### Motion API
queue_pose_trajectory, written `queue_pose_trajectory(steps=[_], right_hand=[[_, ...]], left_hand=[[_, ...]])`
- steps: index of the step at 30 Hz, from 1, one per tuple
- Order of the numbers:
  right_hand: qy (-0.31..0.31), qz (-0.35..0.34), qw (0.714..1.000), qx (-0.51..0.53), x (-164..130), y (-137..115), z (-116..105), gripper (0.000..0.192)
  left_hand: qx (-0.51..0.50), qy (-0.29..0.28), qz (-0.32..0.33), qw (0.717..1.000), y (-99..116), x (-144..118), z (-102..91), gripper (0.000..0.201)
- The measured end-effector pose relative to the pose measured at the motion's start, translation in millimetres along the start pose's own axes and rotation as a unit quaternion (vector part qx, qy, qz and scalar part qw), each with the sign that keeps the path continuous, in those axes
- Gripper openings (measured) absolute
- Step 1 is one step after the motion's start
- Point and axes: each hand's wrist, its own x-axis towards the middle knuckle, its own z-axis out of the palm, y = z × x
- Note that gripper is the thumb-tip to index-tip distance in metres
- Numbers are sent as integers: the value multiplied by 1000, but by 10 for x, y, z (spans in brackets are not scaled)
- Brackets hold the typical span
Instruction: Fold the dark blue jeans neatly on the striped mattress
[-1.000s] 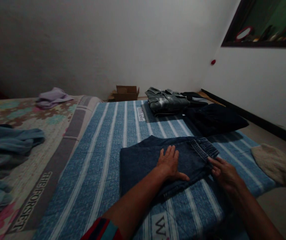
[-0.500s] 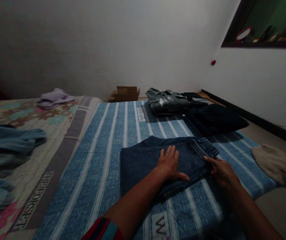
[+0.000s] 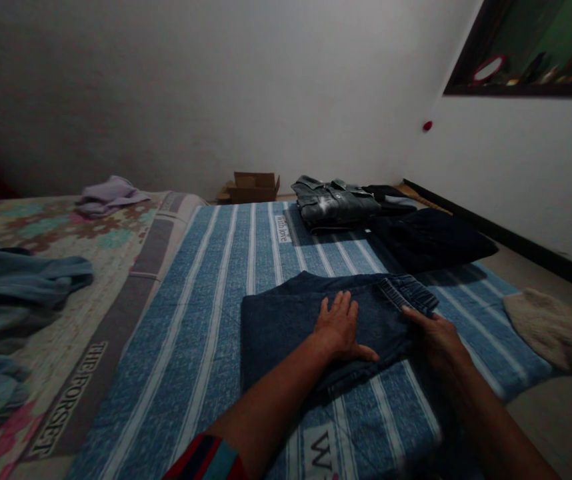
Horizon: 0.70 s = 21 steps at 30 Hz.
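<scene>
Dark blue jeans (image 3: 286,320) with an elastic waistband lie folded on the blue striped bed cover (image 3: 206,293). My left hand (image 3: 339,330) rests flat on the middle of them, fingers spread and thumb pointing right. At the waistband end, my right hand (image 3: 439,337) grips the right edge of the jeans, its thumb on top; the other fingers are hidden beneath the cloth.
Beyond the jeans are a grey denim jacket (image 3: 336,203) and a dark folded garment (image 3: 436,237). A beige fuzzy item (image 3: 556,327) hangs at the right edge. To the left lie blue garments (image 3: 21,277) and a lilac cloth (image 3: 111,197). A cardboard box (image 3: 253,188) stands by the wall.
My right thumb has shifted slightly up and left on the edge of the jeans near the waistband. My left hand stays in place.
</scene>
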Motion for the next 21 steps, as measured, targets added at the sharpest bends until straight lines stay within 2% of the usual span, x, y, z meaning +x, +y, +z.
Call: queue_pose_trajectory(steps=[8, 15, 21], right_hand=[[5, -50, 997, 59, -57, -14, 140, 49], [-9, -113, 993, 28, -206, -136, 248, 51], [-7, -137, 991, 2, -236, -170, 249, 51]], left_hand=[[3, 3, -1, 1000, -7, 4, 15, 121], [-7, 1, 5, 1000, -21, -16, -12, 121], [7, -4, 4, 1000, -74, -12, -102, 124]])
